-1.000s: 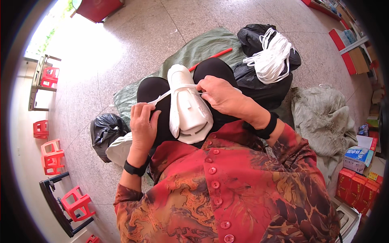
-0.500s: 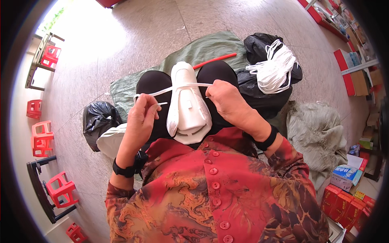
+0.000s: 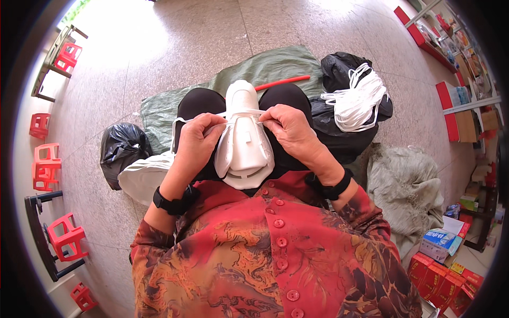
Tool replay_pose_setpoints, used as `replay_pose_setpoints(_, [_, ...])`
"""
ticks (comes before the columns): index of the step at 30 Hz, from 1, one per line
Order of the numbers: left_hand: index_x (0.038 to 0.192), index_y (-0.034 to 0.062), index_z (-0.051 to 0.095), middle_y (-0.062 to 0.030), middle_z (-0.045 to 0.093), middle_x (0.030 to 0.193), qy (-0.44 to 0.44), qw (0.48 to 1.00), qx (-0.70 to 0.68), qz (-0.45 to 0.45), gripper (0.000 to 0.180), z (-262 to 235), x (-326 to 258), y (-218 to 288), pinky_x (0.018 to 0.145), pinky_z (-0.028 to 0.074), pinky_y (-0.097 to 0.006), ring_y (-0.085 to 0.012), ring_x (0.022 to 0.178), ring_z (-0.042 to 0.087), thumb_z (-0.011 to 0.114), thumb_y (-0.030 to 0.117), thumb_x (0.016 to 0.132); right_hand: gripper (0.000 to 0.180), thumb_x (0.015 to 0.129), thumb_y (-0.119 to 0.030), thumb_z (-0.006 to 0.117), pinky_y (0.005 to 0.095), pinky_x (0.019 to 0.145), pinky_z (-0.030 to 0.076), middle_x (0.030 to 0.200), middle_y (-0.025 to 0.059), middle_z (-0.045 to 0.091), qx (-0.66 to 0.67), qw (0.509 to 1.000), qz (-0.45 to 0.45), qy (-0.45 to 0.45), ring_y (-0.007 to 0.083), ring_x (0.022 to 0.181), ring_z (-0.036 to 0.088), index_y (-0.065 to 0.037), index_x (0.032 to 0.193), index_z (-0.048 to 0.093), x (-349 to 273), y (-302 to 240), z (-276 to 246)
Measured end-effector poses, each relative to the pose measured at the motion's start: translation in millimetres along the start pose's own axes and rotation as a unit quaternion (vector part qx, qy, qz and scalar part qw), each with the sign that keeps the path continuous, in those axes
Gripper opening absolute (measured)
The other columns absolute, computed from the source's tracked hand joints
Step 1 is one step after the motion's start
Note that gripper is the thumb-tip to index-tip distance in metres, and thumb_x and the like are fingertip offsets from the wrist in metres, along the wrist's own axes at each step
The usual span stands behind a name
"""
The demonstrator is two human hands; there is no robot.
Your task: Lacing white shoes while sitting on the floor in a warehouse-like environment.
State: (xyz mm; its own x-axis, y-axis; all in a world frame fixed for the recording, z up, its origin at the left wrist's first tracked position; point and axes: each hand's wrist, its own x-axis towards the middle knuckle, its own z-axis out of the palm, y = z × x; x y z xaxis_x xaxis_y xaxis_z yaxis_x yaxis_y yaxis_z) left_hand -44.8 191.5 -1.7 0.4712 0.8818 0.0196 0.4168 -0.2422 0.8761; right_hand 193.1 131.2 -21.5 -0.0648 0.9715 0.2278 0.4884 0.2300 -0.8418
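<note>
A white moulded plastic piece (image 3: 245,143) lies lengthwise on my lap between my knees. A flat white strap (image 3: 241,112) runs across its upper part. My left hand (image 3: 196,140) pinches the strap at the piece's left side. My right hand (image 3: 286,127) pinches the same strap at the right side. Both wrists wear black bands. A bundle of white straps (image 3: 356,103) rests on a black bag (image 3: 344,74) to my right.
A green sheet (image 3: 265,69) with a red stick (image 3: 281,82) covers the floor ahead. A black bag (image 3: 121,151) and a white sack (image 3: 144,177) lie left, a grey sack (image 3: 405,185) right. Red stools (image 3: 47,164) stand left, red boxes (image 3: 442,283) lower right.
Both hands have come closer together over the white piece, drawing the strap tight across its upper part. The left hand moved up and inward.
</note>
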Motion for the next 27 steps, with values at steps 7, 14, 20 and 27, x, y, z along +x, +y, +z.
replay_pose_setpoints(7, [0.095, -0.0024, 0.071, -0.0033, 0.065, 0.086, 0.023, 0.999, 0.030, 0.018, 0.010, 1.4, 5.1, 4.1, 0.072, 0.048, -0.023, -0.0074, 0.078, 0.059, 0.068, 0.005, 0.090, 0.007, 0.087, 0.004, 0.063, 0.0320, 0.069, 0.050, 0.083, 0.0143, 0.064, -0.029, 0.999, -0.009, 0.024, 0.0234, 0.075, 0.064, 0.003, 0.093, 0.066, 3.6, 3.2, 4.3])
replay_pose_setpoints(14, [0.097, -0.0008, 0.072, -0.0035, 0.064, 0.085, 0.036, 0.999, 0.028, 0.025, 0.011, 3.2, 4.3, 4.2, 0.068, 0.046, -0.024, -0.0084, 0.074, 0.057, 0.068, 0.005, 0.089, 0.006, 0.087, 0.003, 0.062, 0.0318, 0.068, 0.050, 0.082, 0.0150, 0.064, -0.068, 0.997, -0.011, 0.023, 0.0247, 0.075, 0.064, 0.004, 0.092, 0.066, 7.9, -0.9, 4.9])
replay_pose_setpoints(20, [0.097, -0.0006, 0.071, -0.0030, 0.060, 0.082, 0.036, 0.999, 0.018, 0.026, 0.010, 3.4, 5.0, 1.2, 0.066, 0.043, -0.024, -0.0088, 0.073, 0.054, 0.069, 0.005, 0.089, 0.007, 0.089, 0.001, 0.061, 0.0285, 0.061, 0.050, 0.076, 0.0091, 0.065, 0.004, 0.998, 0.062, 0.002, 0.0136, 0.066, 0.061, 0.004, 0.092, 0.066, 12.6, -1.4, 4.9])
replay_pose_setpoints(27, [0.096, 0.0008, 0.072, -0.0035, 0.059, 0.080, 0.036, 0.999, 0.028, 0.027, 0.009, 3.4, 4.5, -1.3, 0.064, 0.042, -0.026, -0.0103, 0.071, 0.053, 0.068, 0.004, 0.088, 0.007, 0.086, 0.001, 0.060, 0.0348, 0.065, 0.050, 0.079, 0.0140, 0.065, -0.010, 0.999, 0.046, 0.012, 0.0245, 0.071, 0.063, 0.002, 0.090, 0.065, 8.8, -2.9, 8.8])
